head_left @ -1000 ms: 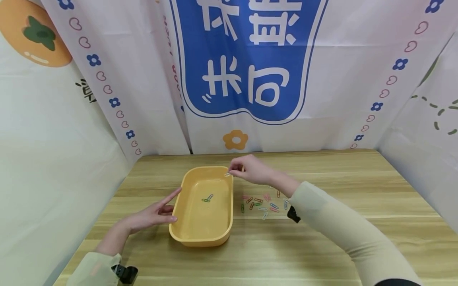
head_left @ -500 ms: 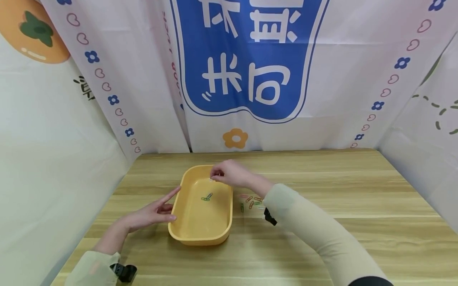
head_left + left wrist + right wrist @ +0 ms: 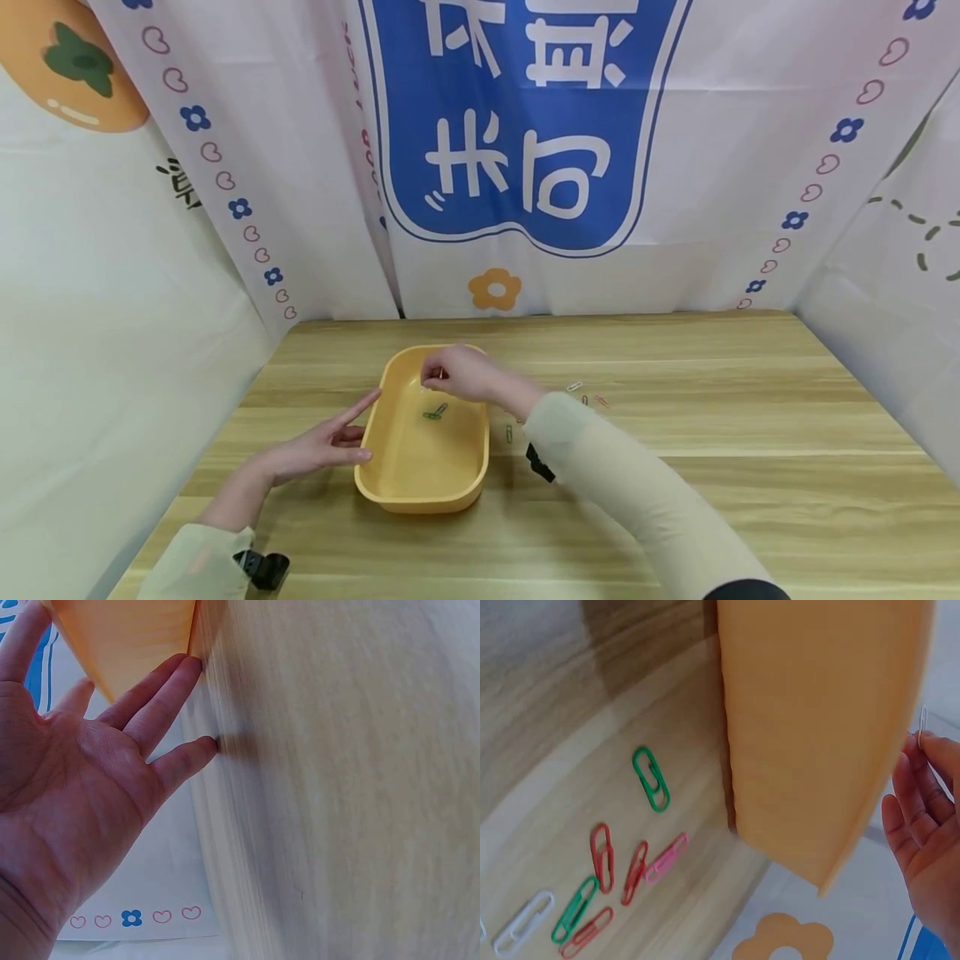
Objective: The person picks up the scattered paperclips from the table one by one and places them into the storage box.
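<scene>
A yellow plastic basin (image 3: 423, 467) stands on the wooden table. My left hand (image 3: 318, 450) rests against its left side with spread, mostly straight fingers, index finger and thumb at the rim. Over the far part of the basin, my right hand (image 3: 461, 373) pinches a white paper clip (image 3: 923, 724) between thumb and fingertips. Beneath it, a green paper clip (image 3: 432, 416) and a blue paper clip (image 3: 441, 408) lie on the basin floor. In the right wrist view, the basin's wall stands between my hand and a green paper clip (image 3: 651, 778) on the table.
Several loose paper clips lie right of the basin, among them a white one (image 3: 574, 387) and a pink one (image 3: 602, 401); my right sleeve (image 3: 600, 467) hides others. A printed curtain (image 3: 712, 167) hangs along the table's back edge (image 3: 675, 314).
My right hand has moved left from the basin's right rim to over its inside, carrying the white paper clip. My left hand has stayed at the basin's left side.
</scene>
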### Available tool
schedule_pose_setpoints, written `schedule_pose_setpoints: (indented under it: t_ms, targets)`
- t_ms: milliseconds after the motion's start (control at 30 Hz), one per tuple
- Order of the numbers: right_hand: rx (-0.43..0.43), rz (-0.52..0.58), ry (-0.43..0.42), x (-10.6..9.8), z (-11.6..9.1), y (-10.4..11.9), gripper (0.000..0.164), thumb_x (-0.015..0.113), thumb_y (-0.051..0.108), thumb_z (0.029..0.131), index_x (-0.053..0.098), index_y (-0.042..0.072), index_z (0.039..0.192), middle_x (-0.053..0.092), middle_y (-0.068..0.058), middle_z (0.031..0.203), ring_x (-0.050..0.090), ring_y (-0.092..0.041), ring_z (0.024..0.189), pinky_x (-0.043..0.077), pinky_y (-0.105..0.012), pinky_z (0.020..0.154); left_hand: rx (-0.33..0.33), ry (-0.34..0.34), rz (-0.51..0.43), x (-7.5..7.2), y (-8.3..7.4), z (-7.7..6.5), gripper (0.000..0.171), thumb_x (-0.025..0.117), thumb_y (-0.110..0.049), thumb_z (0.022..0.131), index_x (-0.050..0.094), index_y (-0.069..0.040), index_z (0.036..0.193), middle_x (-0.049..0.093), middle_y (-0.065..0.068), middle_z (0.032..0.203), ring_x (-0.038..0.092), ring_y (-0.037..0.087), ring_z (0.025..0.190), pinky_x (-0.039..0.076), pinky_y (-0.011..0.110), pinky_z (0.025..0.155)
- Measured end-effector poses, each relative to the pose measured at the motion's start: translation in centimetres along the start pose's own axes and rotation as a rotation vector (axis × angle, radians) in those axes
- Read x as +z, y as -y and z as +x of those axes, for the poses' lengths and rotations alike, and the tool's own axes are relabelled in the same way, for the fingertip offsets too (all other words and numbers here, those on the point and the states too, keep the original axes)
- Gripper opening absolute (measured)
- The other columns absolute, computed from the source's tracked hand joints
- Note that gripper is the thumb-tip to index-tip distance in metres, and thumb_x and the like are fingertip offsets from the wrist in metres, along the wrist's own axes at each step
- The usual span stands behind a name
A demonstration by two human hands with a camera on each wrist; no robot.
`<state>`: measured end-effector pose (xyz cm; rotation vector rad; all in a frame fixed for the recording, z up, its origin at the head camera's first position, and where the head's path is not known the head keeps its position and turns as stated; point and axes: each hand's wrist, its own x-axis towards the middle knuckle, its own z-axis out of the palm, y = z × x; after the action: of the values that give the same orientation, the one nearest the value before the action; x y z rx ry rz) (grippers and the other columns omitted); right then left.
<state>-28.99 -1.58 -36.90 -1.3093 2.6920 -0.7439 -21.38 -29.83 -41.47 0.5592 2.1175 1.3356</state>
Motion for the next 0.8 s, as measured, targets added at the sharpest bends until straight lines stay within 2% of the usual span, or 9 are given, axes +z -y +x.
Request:
schedule_pose_setpoints:
  t_ms: [267, 500, 633, 800]
  targets:
    - [-0.051, -0.023, -0.018, 0.4, -0.4, -0.2, 0.012, 0.064, 0.014, 0.096, 0.074, 0.008, 0.095, 0.069, 0.003, 0.088, 0.060, -0.008, 0.079, 0.048, -0.020, 0.072, 0.000, 0.004, 0.006, 0.0, -0.3, 0.2, 0.088, 0.060, -0.019, 0.098, -0.005, -0.025, 0.157, 0.032, 0.038, 0.144, 0.042, 0.044, 0.129, 0.038, 0.052, 0.103]
    - [-0.012, 0.107, -0.039, -0.1, -1.5, -1.2, 0.011, 0.063, 0.014, 0.096, 0.072, 0.009, 0.095, 0.067, 0.004, 0.088, 0.058, -0.007, 0.079, 0.048, -0.022, 0.073, 0.001, -0.023, -0.009, -0.1, -0.5, 0.0, 0.090, 0.063, -0.015, 0.096, -0.003, -0.022, 0.157, 0.029, 0.039, 0.145, 0.037, 0.047, 0.131, 0.043, 0.046, 0.101]
    - [0.016, 0.160, -0.062, -0.9, -2.8, -2.2, 0.011, 0.063, 0.014, 0.096, 0.072, 0.008, 0.096, 0.068, 0.004, 0.088, 0.058, -0.007, 0.078, 0.049, -0.022, 0.071, 0.012, -0.046, 0.004, 0.0, -0.4, 0.0, 0.091, 0.064, -0.015, 0.095, -0.001, -0.020, 0.158, 0.030, 0.040, 0.144, 0.039, 0.048, 0.130, 0.045, 0.042, 0.099]
    - [0.058, 0.207, -0.102, -2.0, -4.5, -3.8, 0.013, 0.062, 0.013, 0.096, 0.073, 0.005, 0.097, 0.070, -0.005, 0.088, 0.058, -0.009, 0.075, 0.049, -0.023, 0.067, 0.019, -0.051, -0.036, 0.1, 0.0, 0.1, 0.091, 0.065, -0.014, 0.094, 0.000, -0.021, 0.158, 0.033, 0.037, 0.144, 0.043, 0.045, 0.128, 0.046, 0.040, 0.098]
